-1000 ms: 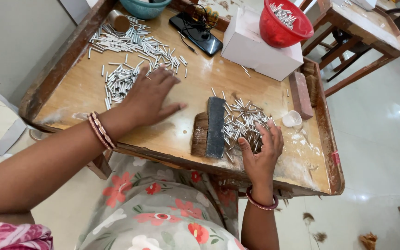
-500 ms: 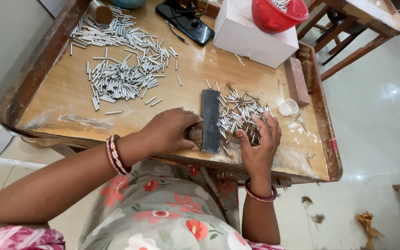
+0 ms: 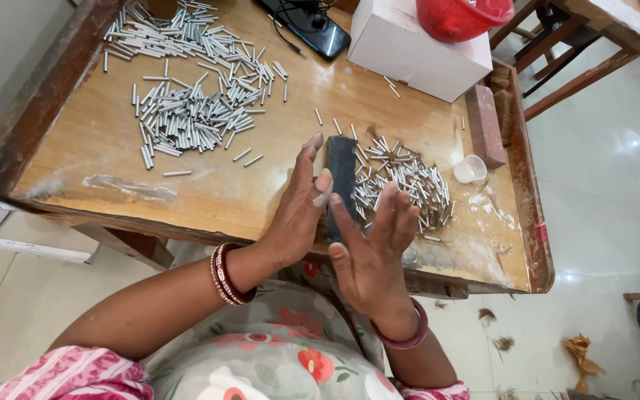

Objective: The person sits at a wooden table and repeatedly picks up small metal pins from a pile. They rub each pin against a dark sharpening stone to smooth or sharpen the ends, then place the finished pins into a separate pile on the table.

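Both hands have risen off the tray: left hand (image 3: 301, 211) and right hand (image 3: 372, 248), fingers straight and grasping nothing, flank the dark block (image 3: 341, 178) (metal pins (image 3: 405, 181) beside it).

Wooden tray table (image 3: 209, 192) — metal pins (image 3: 187, 118), white box (image 3: 416, 44).
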